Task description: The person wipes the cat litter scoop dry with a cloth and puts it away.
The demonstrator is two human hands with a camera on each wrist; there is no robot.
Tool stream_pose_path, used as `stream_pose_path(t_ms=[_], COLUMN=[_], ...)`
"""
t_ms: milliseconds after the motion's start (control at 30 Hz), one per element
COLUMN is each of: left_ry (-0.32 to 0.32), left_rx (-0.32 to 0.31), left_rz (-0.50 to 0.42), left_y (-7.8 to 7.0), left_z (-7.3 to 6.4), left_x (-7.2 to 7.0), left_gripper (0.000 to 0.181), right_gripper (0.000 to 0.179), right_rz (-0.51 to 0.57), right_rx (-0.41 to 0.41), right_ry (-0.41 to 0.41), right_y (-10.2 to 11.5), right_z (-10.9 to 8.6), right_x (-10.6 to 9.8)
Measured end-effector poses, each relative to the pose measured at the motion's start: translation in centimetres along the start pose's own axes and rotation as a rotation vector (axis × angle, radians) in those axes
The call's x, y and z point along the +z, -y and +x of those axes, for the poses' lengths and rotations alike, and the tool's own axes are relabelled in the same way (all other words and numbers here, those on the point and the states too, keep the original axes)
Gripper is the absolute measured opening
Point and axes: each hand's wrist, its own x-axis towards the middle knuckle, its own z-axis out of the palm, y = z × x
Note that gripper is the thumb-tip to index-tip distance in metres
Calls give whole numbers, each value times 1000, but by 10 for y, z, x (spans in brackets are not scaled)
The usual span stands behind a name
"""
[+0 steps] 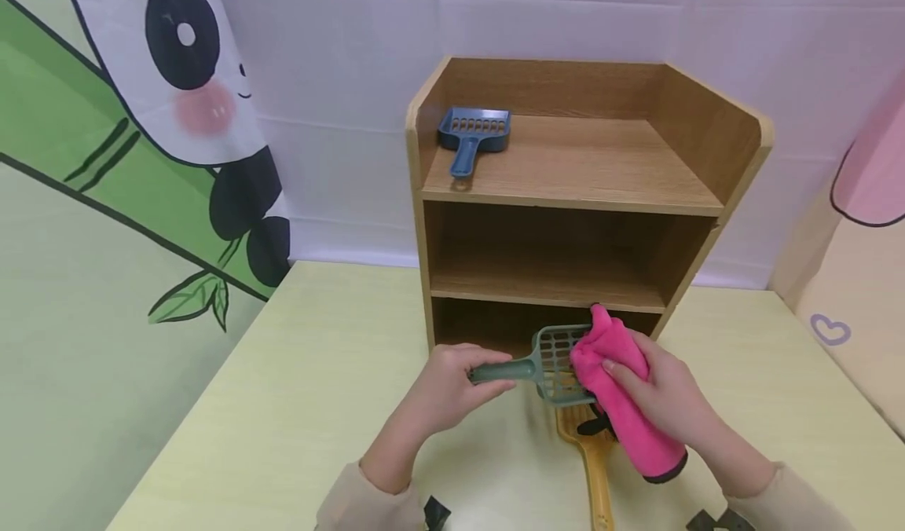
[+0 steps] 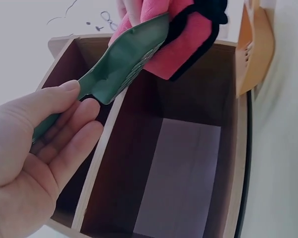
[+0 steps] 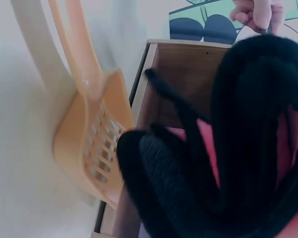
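Wiping appears to be the step in hand, judged from the pink cloth [image 1: 628,417] laid against the outer end of the green scoop [image 1: 530,368]. The scoop is held up over the worktop [image 1: 339,358], in front of the lower part of the wooden shelf unit [image 1: 544,302]. Its handle is grasped between the thumb and fingers of the left hand [image 1: 452,386]; the cloth is clasped by the fingers of the right hand [image 1: 668,390], with the thumb laid on top. For the next move, the handle would need to be steadied while the cloth is worked over the slotted part not covered. The scoop's long axis is set nearly level across the head view, with the handle pointed to the left and the slotted end to the right, tipped a little upward. Whether the hollow side or the back is turned to the cloth cannot be told. Beneath, a yellow scoop [image 1: 597,472] is rested on the worktop, its handle pointed toward the person, and a blue scoop [image 1: 470,144] is placed on the upper shelf.
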Motion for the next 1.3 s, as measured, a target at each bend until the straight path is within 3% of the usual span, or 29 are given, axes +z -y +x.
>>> stream_pose_path(t_ms=[133, 300, 433, 633, 867, 1100, 1300], left_ry=[25, 77, 118, 139, 118, 120, 104], left_rx=[-53, -132, -139, -68, 28, 53, 64], left_rz=[-49, -125, -185, -218, -166, -109, -75], left_y=[1, 1, -1, 0, -5, -6, -5], left_z=[1, 1, 1, -1, -4, -3, -3], left_x=[-5, -11, -15, -13, -11, -8, -7], left_gripper=[25, 24, 24, 24, 22, 21, 23], right_gripper=[46, 49, 50, 47, 85, 45, 35], right_rz=[-67, -144, -173, -182, -210, -153, -93], right_rx=[-70, -239, -370, -487, -322, -410, -392], right_ry=[-33, -9, 92, 278, 529, 577, 592], right_y=[4, 4, 8, 31, 47, 45, 38], right_z=[6, 15, 23, 37, 45, 52, 54], right_x=[-5, -14, -24, -23, -11, -5, -8])
